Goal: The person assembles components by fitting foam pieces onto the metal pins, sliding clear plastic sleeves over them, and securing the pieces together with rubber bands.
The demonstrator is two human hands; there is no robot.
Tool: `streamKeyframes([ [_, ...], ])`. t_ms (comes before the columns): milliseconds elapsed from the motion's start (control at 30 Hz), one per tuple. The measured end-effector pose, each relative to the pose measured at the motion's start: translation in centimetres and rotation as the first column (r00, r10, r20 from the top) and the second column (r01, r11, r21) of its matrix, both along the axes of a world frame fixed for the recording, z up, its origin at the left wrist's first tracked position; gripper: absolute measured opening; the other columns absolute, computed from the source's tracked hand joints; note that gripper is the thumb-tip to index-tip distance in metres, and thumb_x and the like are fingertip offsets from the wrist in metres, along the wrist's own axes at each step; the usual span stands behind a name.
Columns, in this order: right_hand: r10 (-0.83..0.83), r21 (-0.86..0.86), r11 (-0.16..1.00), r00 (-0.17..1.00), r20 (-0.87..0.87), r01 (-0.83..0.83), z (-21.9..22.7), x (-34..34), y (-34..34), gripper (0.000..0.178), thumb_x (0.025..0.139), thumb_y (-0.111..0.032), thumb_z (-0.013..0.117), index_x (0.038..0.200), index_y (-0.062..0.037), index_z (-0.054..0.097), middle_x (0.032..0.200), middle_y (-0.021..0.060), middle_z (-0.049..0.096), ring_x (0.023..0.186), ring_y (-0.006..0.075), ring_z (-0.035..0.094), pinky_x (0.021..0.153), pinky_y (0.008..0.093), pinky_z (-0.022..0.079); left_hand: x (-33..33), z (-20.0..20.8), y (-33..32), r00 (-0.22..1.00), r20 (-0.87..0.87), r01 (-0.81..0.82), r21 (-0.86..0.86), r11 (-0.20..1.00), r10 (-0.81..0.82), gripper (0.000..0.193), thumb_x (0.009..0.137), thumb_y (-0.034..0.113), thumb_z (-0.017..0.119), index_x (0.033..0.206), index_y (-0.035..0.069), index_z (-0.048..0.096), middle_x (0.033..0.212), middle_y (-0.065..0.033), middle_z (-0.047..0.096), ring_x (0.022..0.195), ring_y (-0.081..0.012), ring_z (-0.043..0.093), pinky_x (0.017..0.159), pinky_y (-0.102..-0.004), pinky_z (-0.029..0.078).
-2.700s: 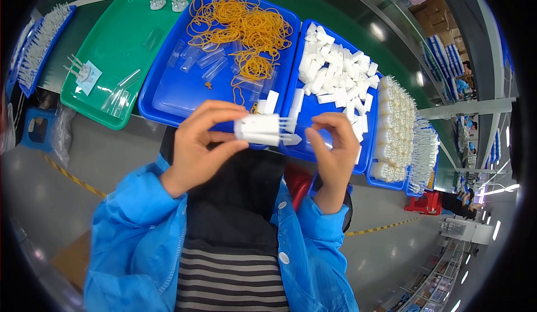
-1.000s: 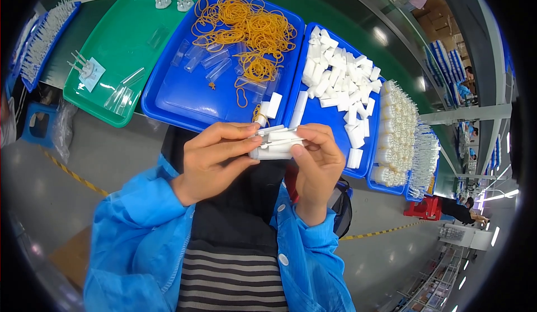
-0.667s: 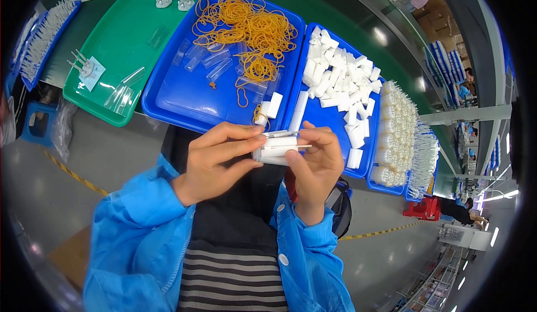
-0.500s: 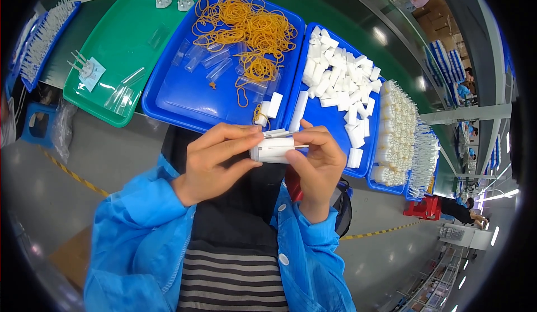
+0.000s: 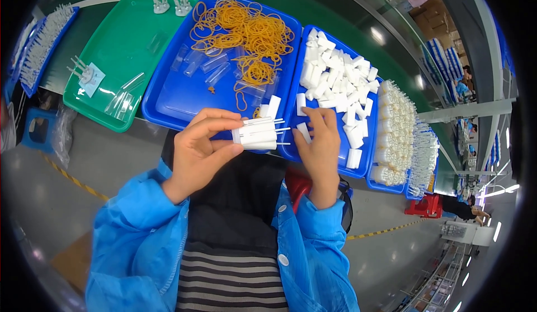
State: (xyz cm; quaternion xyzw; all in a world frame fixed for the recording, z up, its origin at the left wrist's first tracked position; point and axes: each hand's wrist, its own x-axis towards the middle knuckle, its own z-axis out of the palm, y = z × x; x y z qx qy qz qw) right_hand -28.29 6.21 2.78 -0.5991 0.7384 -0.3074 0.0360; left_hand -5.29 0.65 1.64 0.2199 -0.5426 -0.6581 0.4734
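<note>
My left hand (image 5: 204,144) pinches a bundle of white foam blocks (image 5: 258,140) by its left end, where a pale base shows. Several thin metal pins stick out of the bundle toward the right. Over the near left part of the right blue tray, my right hand (image 5: 320,147) has thumb and fingers around a single white foam block (image 5: 304,131), which lies tilted between them. Just beyond it another white block (image 5: 301,104) rests by the tray's left wall.
The middle blue tray (image 5: 173,108) holds yellow rubber bands (image 5: 246,29) and clear tubes (image 5: 215,63). More white blocks (image 5: 335,77) are heaped in the right blue tray (image 5: 341,169). Left is a green tray (image 5: 84,99) with pinned pieces; right, stacked finished-looking bundles (image 5: 394,133).
My right hand has left the bundle and moved right to the loose block in the tray, which now sits tilted. My left hand has shifted slightly left, still with the bundle.
</note>
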Motion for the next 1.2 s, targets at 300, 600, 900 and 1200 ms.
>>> streamKeyframes([
  [300,-0.051,-0.2,0.979,0.996,-0.073,0.036,-0.2,-1.8,1.5,0.031,0.078,0.004,0.065,0.108,-0.0016,0.064,0.099,0.0159,0.064,0.085,0.0336,0.065,0.074,0.0383,0.052,-0.4,0.5,0.2,0.999,-0.004,-0.044,-0.034,0.998,0.044,0.042,0.077,-0.017,0.068,0.117,-0.006,0.062,0.124,-0.0141,0.051,0.121,-0.03,0.056,0.099,-0.0391,0.054],
  [600,-0.168,-0.091,0.963,0.832,0.529,0.252,0.5,-2.1,2.1,0.017,0.09,0.001,0.061,0.106,0.0026,0.066,0.095,0.0111,0.063,0.076,0.015,0.067,0.057,0.0255,0.054,0.1,-0.1,0.3,0.998,-0.03,-0.054,-0.098,0.994,0.051,0.044,0.075,-0.02,0.068,0.116,-0.007,0.062,0.121,-0.0176,0.055,0.122,-0.0349,0.056,0.102,-0.0431,0.051],
  [900,0.068,-0.21,0.969,0.673,0.736,0.132,2.3,-0.2,3.2,0.025,0.093,-0.003,0.06,0.116,0.0041,0.061,0.082,0.0092,0.066,0.072,0.0118,0.065,0.063,0.0199,0.048,0.0,-0.2,0.5,0.999,-0.043,-0.002,-0.151,0.989,-0.005,0.044,0.075,-0.018,0.069,0.116,-0.005,0.064,0.12,-0.0163,0.056,0.121,-0.0344,0.057,0.102,-0.0411,0.052],
  [1200,0.253,-0.316,0.943,0.389,0.886,0.106,3.0,3.6,2.5,0.014,0.088,0.002,0.068,0.097,0.0016,0.058,0.092,0.0121,0.067,0.085,0.0138,0.064,0.078,0.0236,0.05,0.0,-0.2,1.0,0.996,0.05,-0.057,-0.244,0.968,0.072,0.041,0.071,-0.012,0.077,0.11,-0.001,0.069,0.111,-0.016,0.063,0.114,-0.0327,0.063,0.094,-0.0372,0.054],
])
